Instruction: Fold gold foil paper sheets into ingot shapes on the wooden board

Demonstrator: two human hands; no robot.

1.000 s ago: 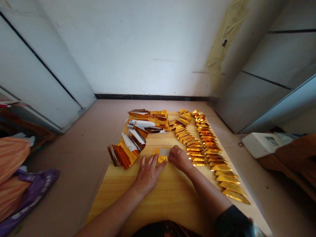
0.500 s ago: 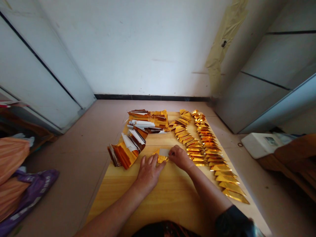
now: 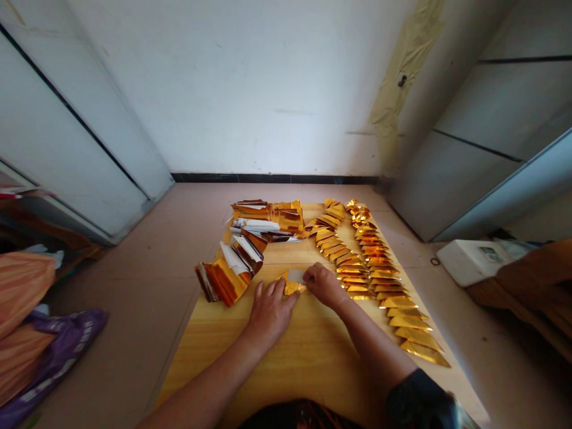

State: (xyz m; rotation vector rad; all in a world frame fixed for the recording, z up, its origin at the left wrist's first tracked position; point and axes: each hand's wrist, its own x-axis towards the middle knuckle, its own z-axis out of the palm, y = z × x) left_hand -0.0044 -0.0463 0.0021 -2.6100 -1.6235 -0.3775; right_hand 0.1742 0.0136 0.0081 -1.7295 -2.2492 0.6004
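Note:
Between my hands lies a small piece of gold foil paper with a white back showing at its far edge. My left hand rests on its left side, fingertips on the foil. My right hand pinches its right end. Several folded gold foil triangles run in a long row to the right of my right hand, and a second row stands further up. To the left of my left hand lies a fanned stack of gold and white folded foil. Another heap sits at the far end.
All this lies on a light wooden board on a pinkish floor. Orange and purple plastic bags sit at the left. A white device and a brown wooden item stand at the right. White panels and a wall surround the floor.
My hands have barely moved. The gold corner of the foil piece now shows a little further to the right beside my left fingers.

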